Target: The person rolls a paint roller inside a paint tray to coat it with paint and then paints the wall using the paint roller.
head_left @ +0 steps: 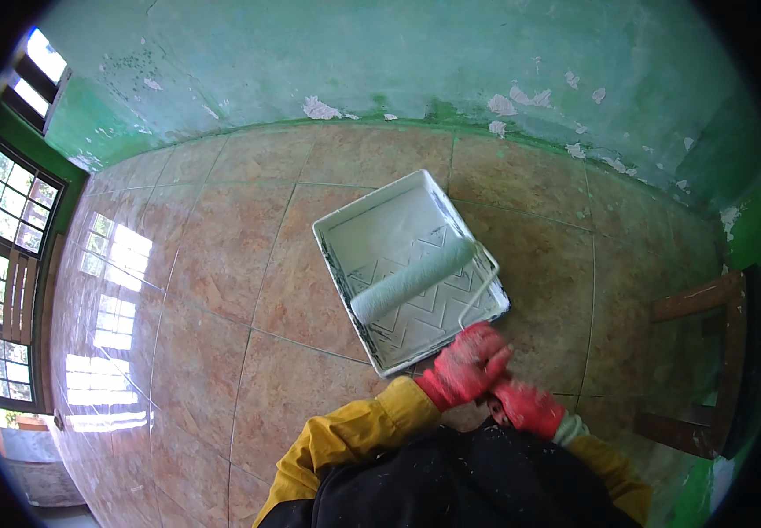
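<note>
A paint roller (pixel 415 280) with a pale, paint-covered sleeve lies slantwise across the ribbed part of a white paint tray (pixel 348 321). White paint pools in the tray's far end. From the roller's right end the wire frame bends back toward my gloved hands. My left hand (pixel 468 363), in a red glove, is closed round the handle close to the wire. Just behind it, to the right, my right hand (pixel 528 407) is also gloved in red and curled shut at the handle's rear part. The gloves hide most of the handle.
Brown floor tiles (pixel 213 255) surround the tray. Ahead stands a green wall (pixel 380 62) with peeling patches along its base. A wooden chair-like frame (pixel 724 361) is at the right. Barred windows (pixel 6 202) line the left side, their light reflecting off the floor.
</note>
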Demonstrator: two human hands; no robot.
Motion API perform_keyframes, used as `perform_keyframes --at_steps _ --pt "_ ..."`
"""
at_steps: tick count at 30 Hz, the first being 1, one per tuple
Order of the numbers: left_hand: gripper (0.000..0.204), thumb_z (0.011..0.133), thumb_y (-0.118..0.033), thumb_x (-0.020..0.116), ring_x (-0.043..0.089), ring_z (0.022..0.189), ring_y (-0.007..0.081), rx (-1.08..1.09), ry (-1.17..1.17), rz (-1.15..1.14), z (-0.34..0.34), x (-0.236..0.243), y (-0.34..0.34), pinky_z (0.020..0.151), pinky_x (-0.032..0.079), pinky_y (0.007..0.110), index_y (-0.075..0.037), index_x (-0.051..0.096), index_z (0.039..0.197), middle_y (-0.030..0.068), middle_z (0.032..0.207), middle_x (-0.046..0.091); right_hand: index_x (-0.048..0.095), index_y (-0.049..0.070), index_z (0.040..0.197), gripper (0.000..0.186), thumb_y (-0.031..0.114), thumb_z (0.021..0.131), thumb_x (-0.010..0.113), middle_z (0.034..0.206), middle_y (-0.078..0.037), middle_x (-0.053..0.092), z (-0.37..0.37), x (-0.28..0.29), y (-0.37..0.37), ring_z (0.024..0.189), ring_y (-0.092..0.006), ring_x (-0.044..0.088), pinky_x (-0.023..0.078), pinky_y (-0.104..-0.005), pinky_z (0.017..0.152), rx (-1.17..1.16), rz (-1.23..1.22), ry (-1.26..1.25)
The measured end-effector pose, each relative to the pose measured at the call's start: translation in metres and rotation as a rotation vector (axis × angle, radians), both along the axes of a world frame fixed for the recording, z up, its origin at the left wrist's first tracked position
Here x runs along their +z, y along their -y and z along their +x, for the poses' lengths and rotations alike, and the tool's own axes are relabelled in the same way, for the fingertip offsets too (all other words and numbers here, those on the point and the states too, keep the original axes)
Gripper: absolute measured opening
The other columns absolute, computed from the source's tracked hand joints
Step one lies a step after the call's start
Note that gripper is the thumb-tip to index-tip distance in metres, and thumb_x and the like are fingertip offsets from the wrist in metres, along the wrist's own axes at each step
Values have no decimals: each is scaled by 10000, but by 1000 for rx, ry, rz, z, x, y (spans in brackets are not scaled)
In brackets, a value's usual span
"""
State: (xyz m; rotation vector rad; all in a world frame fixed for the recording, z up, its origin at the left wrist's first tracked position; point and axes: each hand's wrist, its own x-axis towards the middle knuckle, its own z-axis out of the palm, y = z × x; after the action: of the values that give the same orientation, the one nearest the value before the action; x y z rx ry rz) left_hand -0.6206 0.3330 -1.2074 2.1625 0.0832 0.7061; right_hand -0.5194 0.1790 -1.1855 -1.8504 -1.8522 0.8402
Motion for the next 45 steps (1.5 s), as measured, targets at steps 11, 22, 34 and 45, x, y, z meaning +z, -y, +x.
perform_keyframes --at_steps 11,22,34,45 --pt "102 829 -134 537 544 869 314 -163 -51 -2 -2 -42 19 924 404 448 -37 571 824 112 819 553 480 63 1136 358 161 801 558 969 -199 566 -3 0 15 760 -397 560 450 -477 651 -12 -242 -143" --pt "300 884 -236 519 515 709 336 157 -375 -365 27 -37 -75 673 430 399 -23 549 675 141 682 505 491 44 1052 283 136 792 557 747 -149 561 14 -28 -99 695 -321 577 475 -374 601 -128 -312 -442" --pt "115 845 -127 533 543 873 336 -150 -197 16 9 -15 -17 969 377 436 -39 587 795 120 795 563 457 62 1161 418 76 757 563 962 -180 569 0 3 -12 829 -396 556 460 -477 678 -62 -154 -166" --pt "307 748 2 616 527 980 334 121 40 -252 0 -4 10 933 396 411 -20 533 1043 160 1006 532 475 70 1221 457 121 773 548 1015 -237 534 3 -9 -11 860 -455 519 436 -493 729 -11 -2 -324"
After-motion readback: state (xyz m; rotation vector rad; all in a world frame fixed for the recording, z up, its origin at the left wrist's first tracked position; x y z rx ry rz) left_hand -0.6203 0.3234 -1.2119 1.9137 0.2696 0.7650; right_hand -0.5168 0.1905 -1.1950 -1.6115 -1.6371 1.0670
